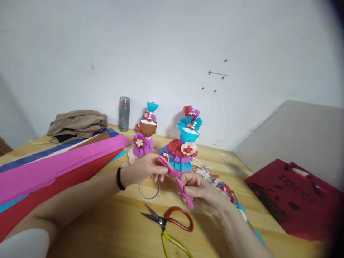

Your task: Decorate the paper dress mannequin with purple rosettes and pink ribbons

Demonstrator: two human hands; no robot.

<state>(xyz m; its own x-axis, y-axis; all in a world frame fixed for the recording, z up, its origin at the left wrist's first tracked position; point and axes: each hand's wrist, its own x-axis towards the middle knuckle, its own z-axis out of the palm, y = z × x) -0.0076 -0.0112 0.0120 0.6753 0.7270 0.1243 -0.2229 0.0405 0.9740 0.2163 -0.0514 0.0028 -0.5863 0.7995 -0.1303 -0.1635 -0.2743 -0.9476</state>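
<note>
A narrow strip of pink crepe paper [180, 183] stretches between my hands above the wooden table. My left hand [149, 167], coming from the left with a black band at the wrist, pinches its upper end. Lower down, my right hand [201, 191] grips the strip between thumb and fingers, and a short end sticks out below. Beneath the hands lies a pair of scissors [161, 221] with its blades apart, one handle red and one yellow-green. A tape ring [148, 199] rests behind the scissors, under my left hand.
Two tiered crepe-paper decorations, one with a brown tier [148, 127] and one with blue and red ruffles [182, 147], stand near the wall. Long paper sheets [67, 163], brown cloth [79, 122] and a flask [124, 114] are left. Paper scraps [209, 176] and a red bag [292, 200] lie right.
</note>
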